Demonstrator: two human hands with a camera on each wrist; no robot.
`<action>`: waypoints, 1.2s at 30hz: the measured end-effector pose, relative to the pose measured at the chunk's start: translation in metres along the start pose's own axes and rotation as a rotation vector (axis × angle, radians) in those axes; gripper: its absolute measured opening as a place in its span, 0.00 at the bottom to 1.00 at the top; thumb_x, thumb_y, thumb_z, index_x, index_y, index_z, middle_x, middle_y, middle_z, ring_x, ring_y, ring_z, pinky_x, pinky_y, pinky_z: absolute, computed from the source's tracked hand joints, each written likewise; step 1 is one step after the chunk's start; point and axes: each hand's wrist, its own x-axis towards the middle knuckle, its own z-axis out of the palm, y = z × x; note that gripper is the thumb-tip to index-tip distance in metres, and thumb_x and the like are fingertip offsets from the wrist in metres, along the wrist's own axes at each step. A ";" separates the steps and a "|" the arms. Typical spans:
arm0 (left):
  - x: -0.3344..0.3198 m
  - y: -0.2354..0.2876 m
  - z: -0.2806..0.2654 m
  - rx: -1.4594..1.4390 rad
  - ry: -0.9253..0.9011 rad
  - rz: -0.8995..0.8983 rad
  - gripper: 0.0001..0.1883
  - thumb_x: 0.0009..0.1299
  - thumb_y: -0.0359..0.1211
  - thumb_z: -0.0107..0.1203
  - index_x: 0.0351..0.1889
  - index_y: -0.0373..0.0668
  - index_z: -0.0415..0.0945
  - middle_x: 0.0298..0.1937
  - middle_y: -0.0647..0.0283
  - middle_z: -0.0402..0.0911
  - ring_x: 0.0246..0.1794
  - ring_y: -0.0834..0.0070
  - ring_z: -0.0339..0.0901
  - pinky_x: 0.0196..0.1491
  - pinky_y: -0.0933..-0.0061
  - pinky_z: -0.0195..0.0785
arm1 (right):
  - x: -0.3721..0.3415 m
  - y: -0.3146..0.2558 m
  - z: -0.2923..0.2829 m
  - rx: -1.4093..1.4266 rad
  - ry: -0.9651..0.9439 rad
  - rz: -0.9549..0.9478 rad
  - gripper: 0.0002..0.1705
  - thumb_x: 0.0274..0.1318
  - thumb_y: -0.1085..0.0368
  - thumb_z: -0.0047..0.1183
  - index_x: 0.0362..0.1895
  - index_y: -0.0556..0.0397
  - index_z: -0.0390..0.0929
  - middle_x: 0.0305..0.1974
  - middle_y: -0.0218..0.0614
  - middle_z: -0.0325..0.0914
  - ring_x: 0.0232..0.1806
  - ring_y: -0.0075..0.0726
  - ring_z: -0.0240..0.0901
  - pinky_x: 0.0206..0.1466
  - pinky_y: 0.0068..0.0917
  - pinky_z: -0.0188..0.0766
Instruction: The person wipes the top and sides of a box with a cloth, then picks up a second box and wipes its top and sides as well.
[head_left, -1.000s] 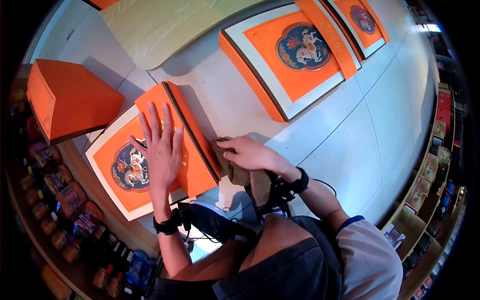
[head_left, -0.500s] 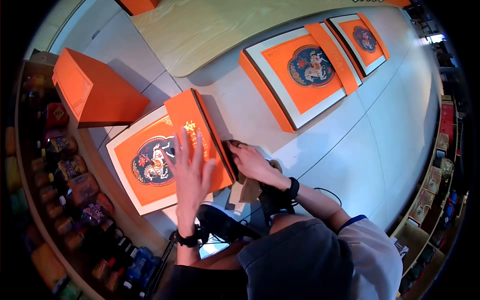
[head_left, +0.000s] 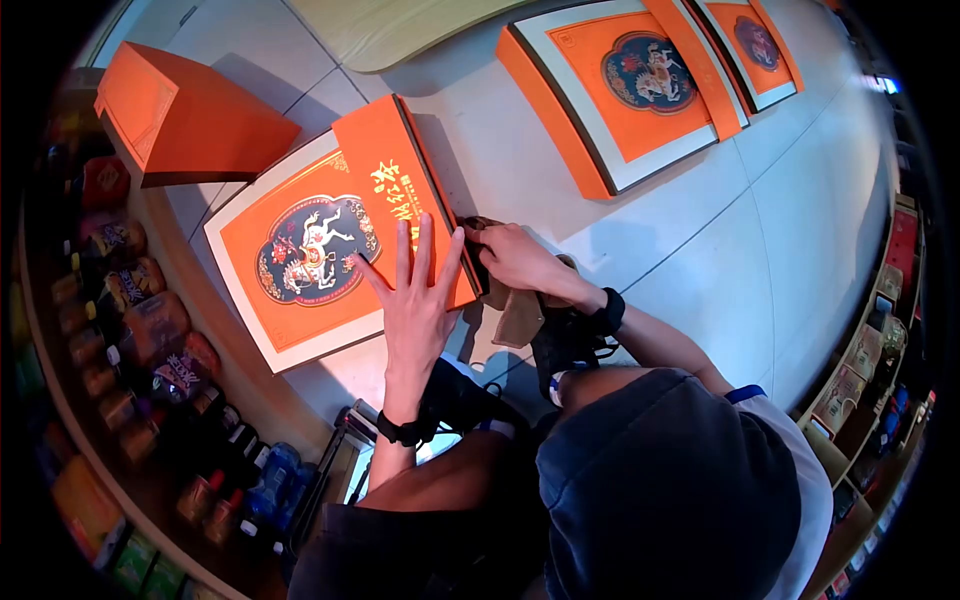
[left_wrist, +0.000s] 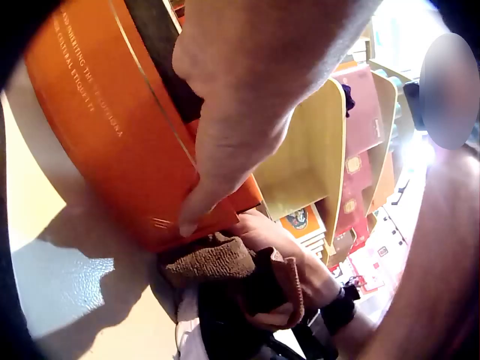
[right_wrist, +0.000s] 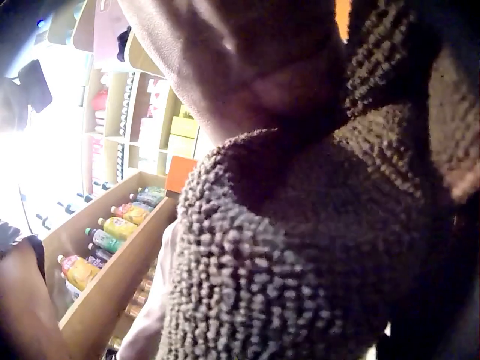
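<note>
An orange gift box (head_left: 410,185) with a white border and a horse emblem lies on the tiled floor in front of me. My left hand (head_left: 416,315) rests on its lid near the close corner, fingers straight and spread. At the box's right side, my right hand (head_left: 522,262) grips a brown towel cloth (head_left: 520,318) against the dark edge. In the left wrist view the cloth (left_wrist: 214,259) bunches by the box's corner, and the left thumb lies along the orange side (left_wrist: 112,135). The looped cloth (right_wrist: 247,262) fills much of the right wrist view and hides the right fingers.
An orange tray-like box part (head_left: 200,120) stands tilted at the left. Two more horse-emblem boxes lie farther off, the larger one (head_left: 635,95) closer. A shelf of packaged goods (head_left: 150,330) runs along the left, another shelf (head_left: 870,340) along the right. A wooden board (head_left: 400,30) lies ahead.
My left hand has lifted off the lid's middle and come down nearer its close right corner. The right hand with the cloth stays along the box's side. The head view has shifted.
</note>
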 end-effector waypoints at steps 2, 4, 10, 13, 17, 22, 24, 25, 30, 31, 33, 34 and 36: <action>0.000 0.002 -0.003 -0.072 0.005 0.000 0.54 0.52 0.23 0.66 0.80 0.64 0.59 0.85 0.60 0.49 0.85 0.56 0.44 0.73 0.15 0.21 | 0.000 0.000 0.000 0.020 -0.018 0.009 0.21 0.61 0.68 0.47 0.57 0.61 0.78 0.43 0.61 0.81 0.46 0.67 0.78 0.50 0.52 0.75; 0.000 0.002 -0.002 -0.063 0.002 -0.007 0.54 0.52 0.24 0.66 0.80 0.64 0.59 0.85 0.60 0.50 0.85 0.56 0.44 0.73 0.15 0.21 | 0.001 -0.003 -0.003 0.002 -0.045 0.022 0.21 0.61 0.68 0.47 0.57 0.61 0.77 0.42 0.61 0.81 0.45 0.67 0.78 0.50 0.52 0.75; 0.001 0.002 0.001 -0.049 0.010 -0.011 0.54 0.51 0.24 0.66 0.80 0.63 0.59 0.84 0.60 0.50 0.85 0.56 0.45 0.73 0.15 0.22 | -0.007 -0.001 -0.001 0.060 -0.030 0.005 0.18 0.61 0.68 0.48 0.52 0.62 0.78 0.40 0.62 0.80 0.42 0.67 0.78 0.46 0.52 0.74; 0.000 0.001 0.004 0.004 0.006 -0.006 0.59 0.44 0.27 0.71 0.80 0.62 0.59 0.85 0.60 0.50 0.85 0.56 0.44 0.75 0.18 0.21 | -0.010 -0.002 -0.007 0.088 -0.074 0.005 0.15 0.61 0.67 0.49 0.47 0.64 0.77 0.38 0.62 0.79 0.42 0.67 0.77 0.46 0.52 0.74; 0.000 0.002 0.006 0.029 0.014 -0.010 0.65 0.38 0.28 0.76 0.81 0.59 0.57 0.85 0.60 0.49 0.85 0.57 0.44 0.76 0.21 0.20 | -0.011 0.003 -0.004 0.089 -0.118 -0.010 0.13 0.61 0.67 0.49 0.43 0.66 0.74 0.38 0.61 0.79 0.43 0.68 0.77 0.47 0.52 0.73; 0.001 0.002 0.008 0.044 0.021 -0.012 0.65 0.38 0.27 0.75 0.81 0.59 0.57 0.85 0.61 0.50 0.85 0.58 0.44 0.77 0.22 0.19 | -0.010 0.004 -0.003 0.091 -0.138 -0.013 0.13 0.62 0.66 0.49 0.44 0.65 0.75 0.39 0.62 0.79 0.45 0.69 0.76 0.50 0.52 0.72; 0.001 0.002 0.008 0.050 0.027 -0.018 0.66 0.38 0.28 0.76 0.81 0.59 0.56 0.85 0.61 0.50 0.85 0.59 0.44 0.77 0.24 0.18 | -0.011 0.002 -0.005 0.098 -0.138 -0.002 0.13 0.63 0.66 0.48 0.44 0.65 0.75 0.40 0.62 0.79 0.45 0.69 0.76 0.50 0.52 0.72; 0.001 0.003 0.008 0.047 0.024 -0.017 0.66 0.38 0.28 0.76 0.81 0.59 0.56 0.85 0.61 0.50 0.85 0.59 0.44 0.77 0.24 0.18 | -0.012 -0.001 -0.008 0.107 -0.166 0.022 0.13 0.63 0.66 0.49 0.44 0.65 0.74 0.40 0.62 0.79 0.46 0.69 0.76 0.51 0.52 0.72; 0.002 0.005 0.004 -0.010 -0.007 -0.045 0.55 0.48 0.25 0.67 0.80 0.59 0.60 0.85 0.62 0.50 0.85 0.58 0.44 0.74 0.17 0.20 | -0.015 -0.008 -0.012 0.151 -0.206 0.085 0.14 0.64 0.65 0.49 0.46 0.65 0.74 0.42 0.62 0.79 0.47 0.69 0.75 0.52 0.51 0.72; 0.002 0.005 0.003 -0.012 -0.008 -0.045 0.55 0.48 0.25 0.67 0.80 0.59 0.60 0.85 0.62 0.50 0.85 0.58 0.44 0.74 0.17 0.20 | -0.016 -0.008 -0.012 0.149 -0.201 0.076 0.14 0.64 0.65 0.48 0.46 0.65 0.74 0.43 0.62 0.79 0.48 0.69 0.75 0.52 0.51 0.72; 0.002 0.005 0.004 -0.034 -0.002 -0.052 0.55 0.48 0.25 0.67 0.80 0.60 0.60 0.85 0.62 0.50 0.85 0.58 0.44 0.74 0.17 0.20 | -0.016 -0.008 -0.011 0.148 -0.196 0.066 0.14 0.64 0.65 0.48 0.46 0.65 0.74 0.44 0.61 0.79 0.48 0.69 0.75 0.53 0.51 0.72; 0.002 0.005 0.004 -0.035 -0.004 -0.052 0.55 0.48 0.25 0.67 0.80 0.60 0.60 0.85 0.62 0.50 0.85 0.58 0.44 0.74 0.17 0.20 | -0.018 -0.008 -0.010 0.157 -0.188 0.055 0.14 0.65 0.65 0.48 0.47 0.65 0.74 0.44 0.61 0.79 0.49 0.69 0.75 0.52 0.51 0.72; 0.002 0.005 0.005 -0.013 0.001 -0.051 0.55 0.49 0.25 0.67 0.80 0.61 0.60 0.85 0.62 0.50 0.85 0.59 0.45 0.74 0.18 0.20 | -0.020 -0.009 -0.009 0.167 -0.181 0.044 0.14 0.65 0.65 0.47 0.47 0.65 0.74 0.43 0.61 0.79 0.49 0.69 0.75 0.52 0.51 0.71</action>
